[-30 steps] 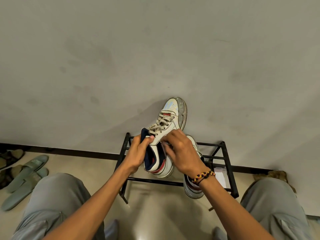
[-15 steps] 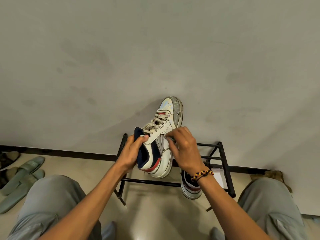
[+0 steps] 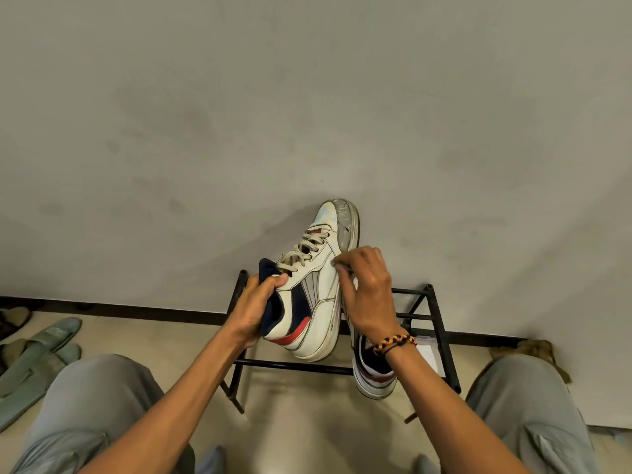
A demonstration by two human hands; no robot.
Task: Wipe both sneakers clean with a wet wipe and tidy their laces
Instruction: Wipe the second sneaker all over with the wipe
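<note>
You hold a sneaker (image 3: 318, 295) above the rack (image 3: 441, 323).
Your left hand (image 3: 254, 311) grips its heel; right hand (image 3: 367, 295) fingers pinch at its side.

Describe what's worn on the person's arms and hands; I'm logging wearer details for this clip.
Both forearms are bare, with no sleeves in view, and there are no gloves, rings or watch. The right hand has a braided cord bracelet at the wrist, in black, yellow and red. The left hand and its wrist carry nothing.
</note>
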